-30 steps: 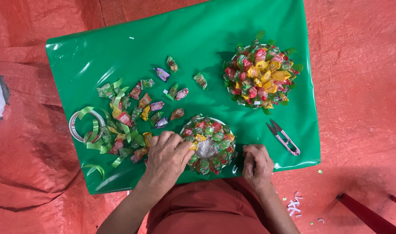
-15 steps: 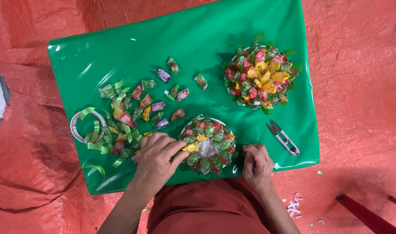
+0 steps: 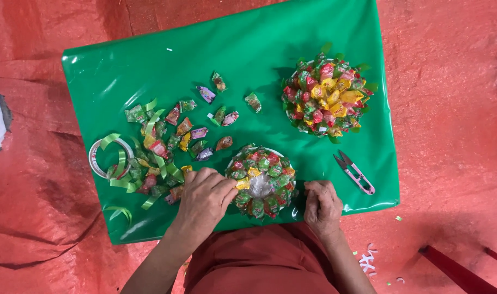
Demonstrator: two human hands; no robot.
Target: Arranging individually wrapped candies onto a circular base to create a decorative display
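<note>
Your left hand [image 3: 204, 197] has slid right and now pinches a yellow candy [image 3: 242, 184] at the candy ring [image 3: 261, 181]; your right hand [image 3: 321, 206] rests curled beside it. Ring looks light, fragile; hold its rim.

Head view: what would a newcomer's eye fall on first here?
Probably the bright green sheet spread over red ground, and on it the finished candy rosette at upper right, packed with red, yellow and green wrapped sweets. Next, the half-filled candy ring at the near edge, with the left hand pressing a yellow sweet against its rim and the right hand resting beside it. Loose candies and green ribbon lie scattered left.
</note>
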